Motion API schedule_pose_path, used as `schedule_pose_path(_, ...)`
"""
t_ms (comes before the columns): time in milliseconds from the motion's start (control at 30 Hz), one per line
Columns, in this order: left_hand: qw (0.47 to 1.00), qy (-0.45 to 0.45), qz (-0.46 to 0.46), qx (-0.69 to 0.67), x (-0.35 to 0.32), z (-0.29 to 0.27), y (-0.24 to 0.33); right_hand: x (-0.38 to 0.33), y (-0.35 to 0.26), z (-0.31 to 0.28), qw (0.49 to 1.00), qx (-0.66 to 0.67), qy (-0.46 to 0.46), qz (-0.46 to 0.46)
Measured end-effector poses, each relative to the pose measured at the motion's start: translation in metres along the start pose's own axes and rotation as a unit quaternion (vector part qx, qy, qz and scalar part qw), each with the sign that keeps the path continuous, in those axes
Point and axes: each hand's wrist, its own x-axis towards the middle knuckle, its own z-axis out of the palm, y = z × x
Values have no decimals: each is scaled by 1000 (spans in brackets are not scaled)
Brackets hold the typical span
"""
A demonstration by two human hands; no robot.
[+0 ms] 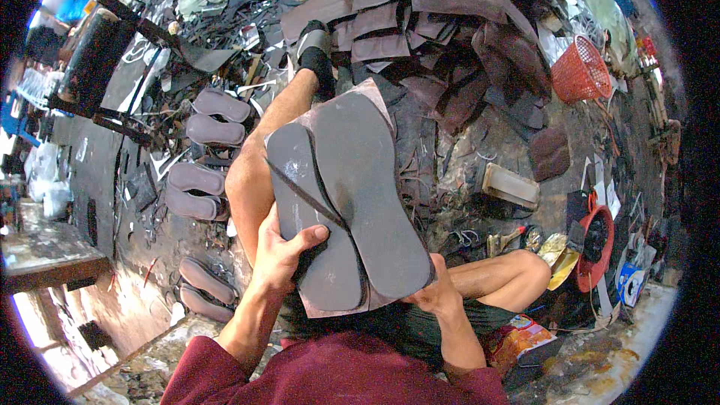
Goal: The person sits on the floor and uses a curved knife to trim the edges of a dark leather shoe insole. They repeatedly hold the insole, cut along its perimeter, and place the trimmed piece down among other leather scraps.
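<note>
Above my lap I hold a pale-edged sheet (pixel 373 91) that carries two dark grey shoe soles, side by side. The left sole (pixel 296 172) has pale smudges, and a narrow dark strip (pixel 306 193) runs slantwise across it. Its neighbour, the right sole (pixel 360 172), looks plain and smooth. My left hand (pixel 279 251) grips the left edge, its thumb pressed on the left sole and its fingers hidden beneath. At the lower right corner my right hand (pixel 436 290) is closed on the edge, its fingers mostly hidden underneath.
Paired soles (pixel 216 129) lie on the floor to the left. Brown sheet pieces (pixel 457 37) are heaped ahead, near a red basket (pixel 581 69). A pale block (pixel 511 185) and a red round-rimmed item (pixel 596 247) lie to the right. A low wooden table (pixel 56 264) stands at left.
</note>
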Motion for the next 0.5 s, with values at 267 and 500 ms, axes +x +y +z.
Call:
schedule_pose_path(267, 1000, 11, -8, 6, -3, -2, 1, 31, 36, 29, 990, 139, -34, 3)
schedule_pose_path(500, 999, -3, 6, 34, -8, 13, -8, 131, 46, 79, 986, 139, 64, -63)
